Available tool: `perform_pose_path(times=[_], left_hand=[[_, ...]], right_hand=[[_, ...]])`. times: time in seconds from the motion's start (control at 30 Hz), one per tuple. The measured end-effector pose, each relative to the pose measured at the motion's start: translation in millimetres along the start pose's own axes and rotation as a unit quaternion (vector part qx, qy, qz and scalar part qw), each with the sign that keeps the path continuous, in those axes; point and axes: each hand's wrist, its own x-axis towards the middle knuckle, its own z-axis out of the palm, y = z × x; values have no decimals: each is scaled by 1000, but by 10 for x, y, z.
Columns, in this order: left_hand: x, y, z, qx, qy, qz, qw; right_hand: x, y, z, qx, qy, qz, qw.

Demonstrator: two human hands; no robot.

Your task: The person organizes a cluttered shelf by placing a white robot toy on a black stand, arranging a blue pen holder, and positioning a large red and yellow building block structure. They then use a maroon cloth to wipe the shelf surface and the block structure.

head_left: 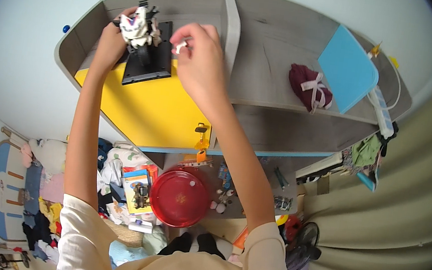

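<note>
A white and black toy motorcycle model (138, 31) stands upright on a black rectangular base plate (150, 72), in the left compartment of the grey shelf. My left hand (113, 39) grips the model from its left side, and the fingers behind it are partly hidden. Just right of the model, my right hand (201, 51) pinches a small white piece (181, 47) between thumb and fingertips. That piece is apart from the model. The front of the base plate overlaps the top of a yellow door (148, 110).
Beyond the shelf's upright divider (230, 33) lie a dark red cloth pouch (309, 87), a blue panel (349, 70) and a power strip (382, 113). Below are a red round lid (180, 198), books (139, 190) and scattered small items. A black fan (304, 245) stands lower right.
</note>
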Motion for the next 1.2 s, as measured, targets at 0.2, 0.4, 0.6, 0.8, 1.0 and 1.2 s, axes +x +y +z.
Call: perform_pose_path(times=[0.2,0.4,0.6,0.8,1.0,1.2], left_hand=[[99,-317,-35,-103,-29,0,994],[20,-94,9,-89,43,37,994],[-1,-37,-1,-112,36,38,992],[-16,0,-26,-102,34,21,994],[-11,-29,-47,-81,18,25,996],[-10,-14,-44,-75,22,27,997]], right_hand=[[-141,-257,25,159,-15,37,987],[-332,-210,113,-76,7,-212,974],[-350,-5,236,-93,77,-344,931],[-413,84,284,-124,57,-338,931],[-400,79,279,-180,46,-381,906],[-441,104,241,-175,50,-345,921]])
